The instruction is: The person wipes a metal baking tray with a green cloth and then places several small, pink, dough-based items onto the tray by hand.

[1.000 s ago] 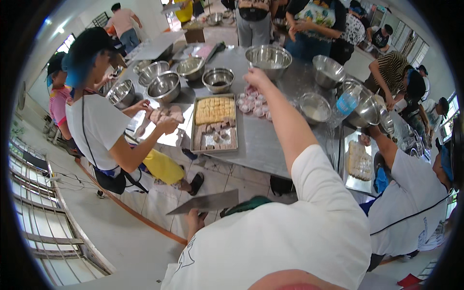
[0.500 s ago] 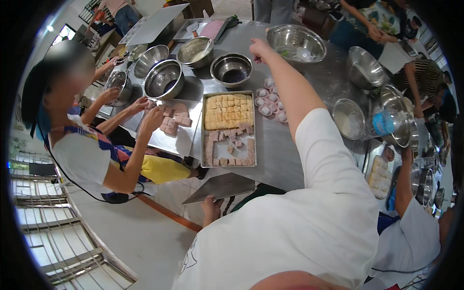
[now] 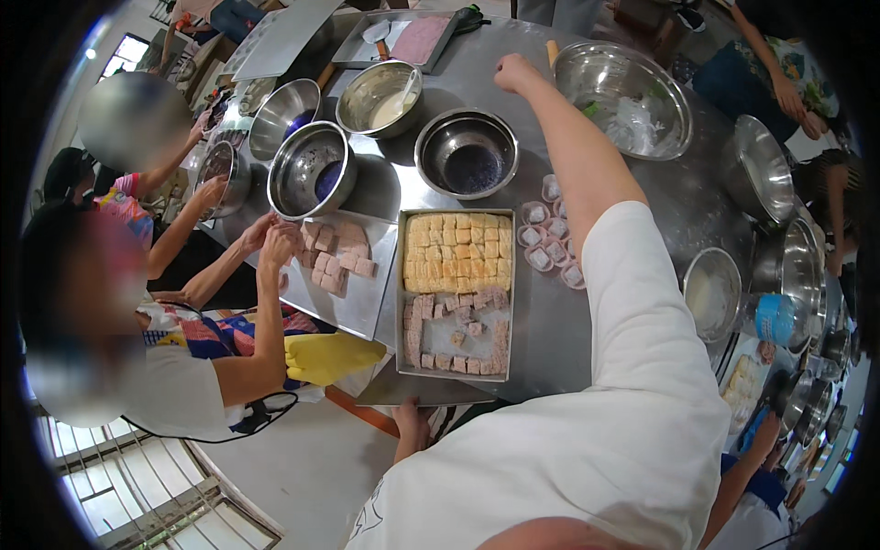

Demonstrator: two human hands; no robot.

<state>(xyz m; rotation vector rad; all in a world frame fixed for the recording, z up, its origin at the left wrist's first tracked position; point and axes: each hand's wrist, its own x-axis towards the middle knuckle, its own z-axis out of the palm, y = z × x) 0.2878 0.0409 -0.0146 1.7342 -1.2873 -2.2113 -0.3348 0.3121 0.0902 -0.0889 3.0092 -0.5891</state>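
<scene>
Low at the table's near edge, my left hand [image 3: 412, 422] grips a flat grey metal sheet [image 3: 426, 392], which partly slips from view under the table edge. My right arm stretches far across the table. Its hand [image 3: 519, 73] is closed in a fist, and whatever it may hold is hidden. Beside that hand are a wooden handle [image 3: 552, 52] and a large steel bowl [image 3: 626, 82] with clear plastic and something green inside. A square baking tray [image 3: 401, 293] holds yellow cut pastries [image 3: 458, 249] and pinkish, crumb-coated pieces [image 3: 458, 365].
Steel bowls [image 3: 466, 119] stand across the table, one with pale batter [image 3: 385, 108]. Pink cups with white pieces [image 3: 548, 234] sit beside my right arm. At the left, a co-worker's hands [image 3: 272, 240] are over a tray of pink blocks [image 3: 339, 258]. Other people stand around.
My view has shifted, so the table things appear larger and lower. My right hand stays stretched out, now more tightly closed. The metal sheet is now partly hidden by the table edge.
</scene>
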